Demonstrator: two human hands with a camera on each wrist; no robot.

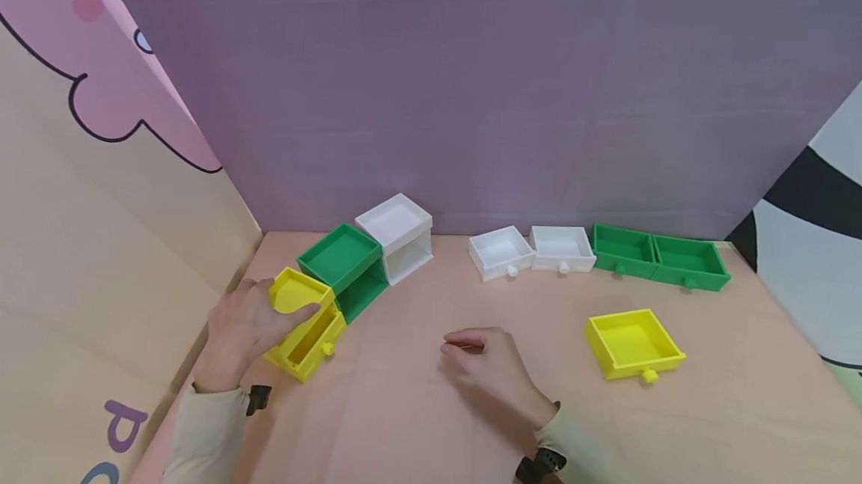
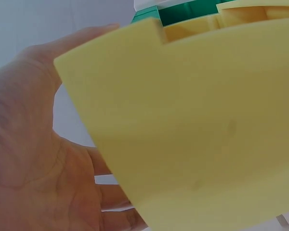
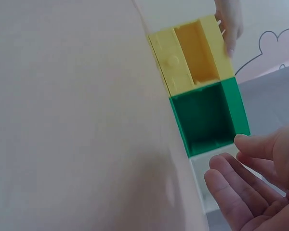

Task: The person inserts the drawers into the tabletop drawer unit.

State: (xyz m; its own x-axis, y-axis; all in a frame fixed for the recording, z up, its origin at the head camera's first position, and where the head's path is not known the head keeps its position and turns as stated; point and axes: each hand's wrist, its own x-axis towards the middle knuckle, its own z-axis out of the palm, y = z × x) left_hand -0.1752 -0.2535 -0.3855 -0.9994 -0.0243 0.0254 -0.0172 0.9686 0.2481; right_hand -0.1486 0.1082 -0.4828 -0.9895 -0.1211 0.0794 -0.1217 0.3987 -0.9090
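My left hand (image 1: 244, 331) grips the top of a small yellow drawer cabinet (image 1: 296, 291), its thumb across the top edge. A yellow drawer (image 1: 318, 353) with a round knob sits inside it, partly pulled out at the front. In the left wrist view the yellow cabinet wall (image 2: 183, 120) fills most of the picture and the fingers reach behind it. Beside the yellow cabinet stands a green cabinet frame (image 1: 343, 253), hollow at the front. My right hand (image 1: 490, 366) hovers over the table middle with loosely bent fingers and nothing in them.
A white cabinet frame (image 1: 396, 221) stands behind the green one. Along the back lie white drawers (image 1: 500, 250) and green drawers (image 1: 690, 259). A loose yellow drawer (image 1: 633, 342) lies at the right. Walls close off the pink table (image 1: 404, 409) at the back and left.
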